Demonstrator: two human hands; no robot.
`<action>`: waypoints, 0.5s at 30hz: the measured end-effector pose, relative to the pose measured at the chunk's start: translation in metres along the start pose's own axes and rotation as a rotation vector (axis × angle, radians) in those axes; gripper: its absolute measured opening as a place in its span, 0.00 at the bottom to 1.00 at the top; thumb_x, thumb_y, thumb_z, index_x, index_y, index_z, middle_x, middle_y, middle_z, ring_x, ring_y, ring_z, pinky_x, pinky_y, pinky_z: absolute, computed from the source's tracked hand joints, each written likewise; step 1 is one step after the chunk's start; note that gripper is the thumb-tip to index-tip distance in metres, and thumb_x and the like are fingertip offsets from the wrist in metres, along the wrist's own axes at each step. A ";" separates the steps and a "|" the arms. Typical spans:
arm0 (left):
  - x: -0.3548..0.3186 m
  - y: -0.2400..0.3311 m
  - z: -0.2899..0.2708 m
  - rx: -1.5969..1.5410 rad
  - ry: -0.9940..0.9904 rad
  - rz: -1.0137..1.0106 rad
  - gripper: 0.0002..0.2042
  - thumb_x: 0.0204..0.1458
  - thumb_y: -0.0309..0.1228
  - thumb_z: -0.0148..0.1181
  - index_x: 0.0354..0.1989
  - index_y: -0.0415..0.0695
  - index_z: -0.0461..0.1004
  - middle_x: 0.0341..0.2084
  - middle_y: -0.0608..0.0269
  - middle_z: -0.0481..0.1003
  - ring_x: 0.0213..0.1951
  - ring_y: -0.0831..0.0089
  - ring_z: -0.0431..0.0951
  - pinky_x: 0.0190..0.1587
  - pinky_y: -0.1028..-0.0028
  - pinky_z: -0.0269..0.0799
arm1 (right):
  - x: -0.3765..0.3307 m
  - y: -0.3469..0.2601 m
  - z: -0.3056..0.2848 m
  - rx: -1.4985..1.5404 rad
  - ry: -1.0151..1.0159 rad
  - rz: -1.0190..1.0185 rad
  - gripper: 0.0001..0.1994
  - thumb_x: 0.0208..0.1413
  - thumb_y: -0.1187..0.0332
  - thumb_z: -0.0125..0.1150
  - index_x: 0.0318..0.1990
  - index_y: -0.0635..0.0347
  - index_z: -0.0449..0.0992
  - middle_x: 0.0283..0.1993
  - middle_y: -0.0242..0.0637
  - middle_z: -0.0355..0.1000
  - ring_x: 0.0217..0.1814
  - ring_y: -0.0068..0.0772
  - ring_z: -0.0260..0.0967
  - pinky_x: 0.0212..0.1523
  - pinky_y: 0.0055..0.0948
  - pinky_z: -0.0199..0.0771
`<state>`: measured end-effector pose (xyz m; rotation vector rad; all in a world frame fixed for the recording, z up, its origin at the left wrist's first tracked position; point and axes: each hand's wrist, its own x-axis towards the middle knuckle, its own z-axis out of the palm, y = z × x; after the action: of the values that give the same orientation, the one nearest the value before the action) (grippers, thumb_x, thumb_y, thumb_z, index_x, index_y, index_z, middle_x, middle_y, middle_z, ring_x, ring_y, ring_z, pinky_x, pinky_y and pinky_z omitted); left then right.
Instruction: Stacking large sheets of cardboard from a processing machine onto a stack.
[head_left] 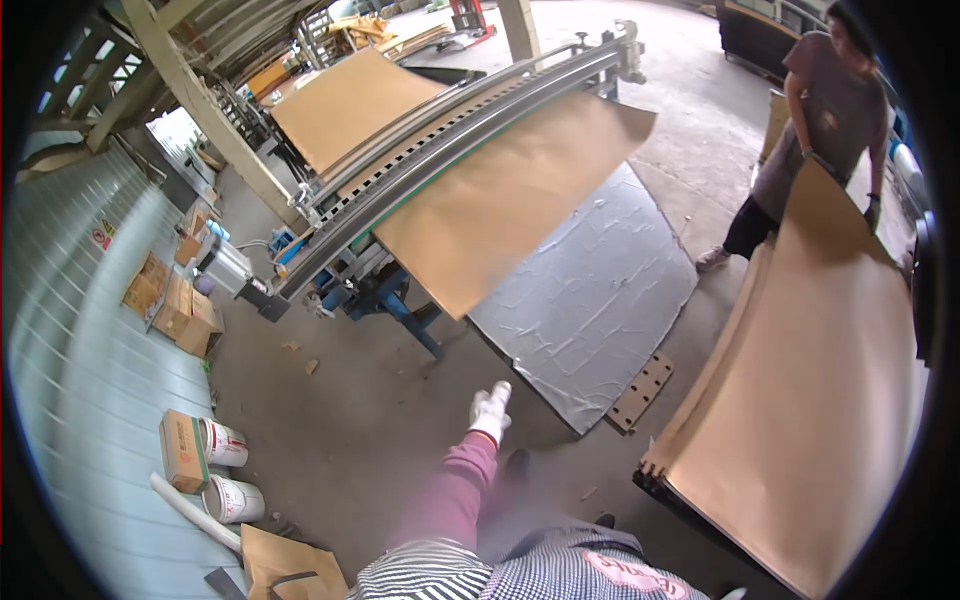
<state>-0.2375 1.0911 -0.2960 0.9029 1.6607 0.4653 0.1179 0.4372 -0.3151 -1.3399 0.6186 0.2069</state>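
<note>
My left hand point(490, 410), in a white glove with a mauve sleeve behind it, reaches forward over the floor. Its fingers look stretched out, with nothing held. Closest to it is a silver-grey, wrinkled sheet-covered panel point(600, 300), lying low and apart from the hand. Above that panel, a large brown sheet point(510, 190) sticks out of a long roller machine point(470, 115), its right corner curling up. My right hand does not show.
At right, a co-worker point(835, 110) grips the far end of a stack of brown sheets point(790, 400). A perforated board point(640, 393) pokes out beneath the silver panel. Buckets point(233, 498) and cartons point(185, 315) line the left wall. Another brown sheet point(350, 105) lies behind the machine.
</note>
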 end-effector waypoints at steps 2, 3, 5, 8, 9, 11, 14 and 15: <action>0.103 0.001 -0.033 0.090 0.213 0.119 0.38 0.49 0.55 0.58 0.59 0.37 0.56 0.56 0.42 0.62 0.52 0.55 0.69 0.49 0.61 0.68 | -0.057 0.028 0.068 -0.134 -0.073 0.107 0.18 0.57 0.54 0.52 0.48 0.57 0.66 0.45 0.32 0.64 0.41 0.28 0.63 0.41 0.31 0.64; 0.152 -0.005 -0.048 -0.295 0.113 0.251 0.40 0.48 0.58 0.58 0.60 0.39 0.56 0.55 0.45 0.64 0.52 0.55 0.69 0.52 0.62 0.65 | -0.085 0.042 0.104 -0.205 -0.103 0.159 0.17 0.57 0.55 0.52 0.46 0.57 0.66 0.43 0.32 0.65 0.39 0.28 0.63 0.39 0.30 0.64; 0.282 -0.015 -0.134 -1.137 -0.010 0.341 0.37 0.51 0.55 0.56 0.62 0.45 0.52 0.56 0.53 0.64 0.53 0.61 0.68 0.53 0.63 0.64 | -0.139 0.087 0.190 -0.366 -0.239 0.337 0.14 0.57 0.57 0.52 0.42 0.57 0.67 0.39 0.32 0.65 0.35 0.27 0.62 0.35 0.28 0.63; 0.281 0.085 -0.086 -0.373 0.090 0.144 0.29 0.53 0.40 0.59 0.61 0.48 0.55 0.52 0.61 0.70 0.47 0.73 0.72 0.43 0.68 0.70 | -0.229 0.102 0.248 -0.567 -0.175 0.431 0.10 0.57 0.60 0.52 0.37 0.57 0.68 0.32 0.31 0.65 0.29 0.25 0.62 0.29 0.26 0.63; 0.312 0.081 -0.081 -0.471 0.056 0.153 0.30 0.50 0.43 0.62 0.57 0.40 0.59 0.44 0.59 0.72 0.40 0.73 0.73 0.36 0.70 0.68 | -0.256 0.110 0.268 -0.636 -0.175 0.492 0.09 0.57 0.61 0.52 0.35 0.57 0.68 0.30 0.31 0.65 0.27 0.25 0.62 0.27 0.25 0.62; 0.338 0.072 -0.103 -0.558 0.060 0.163 0.33 0.47 0.46 0.65 0.52 0.32 0.64 0.36 0.57 0.74 0.34 0.73 0.73 0.29 0.73 0.67 | -0.303 0.129 0.314 -0.768 -0.217 0.641 0.08 0.58 0.63 0.52 0.32 0.57 0.69 0.26 0.31 0.66 0.23 0.24 0.62 0.22 0.24 0.62; 0.258 0.131 -0.075 -0.279 -0.395 0.034 0.18 0.50 0.44 0.62 0.35 0.38 0.76 0.21 0.59 0.75 0.21 0.73 0.76 0.19 0.74 0.68 | -0.350 0.121 0.365 -0.833 -0.212 0.707 0.08 0.58 0.64 0.52 0.28 0.57 0.69 0.22 0.30 0.66 0.19 0.23 0.62 0.18 0.22 0.61; 0.224 0.148 -0.077 -0.427 -0.551 0.025 0.14 0.52 0.39 0.61 0.35 0.39 0.73 0.22 0.60 0.76 0.18 0.72 0.76 0.21 0.71 0.77 | -0.352 0.131 0.382 -0.862 -0.337 0.668 0.07 0.58 0.66 0.51 0.30 0.57 0.70 0.22 0.30 0.66 0.22 0.23 0.63 0.19 0.23 0.62</action>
<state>-0.2799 1.3664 -0.3122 0.6537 0.9980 0.5080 -0.1215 0.9033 -0.2019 -1.8061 0.6984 1.3339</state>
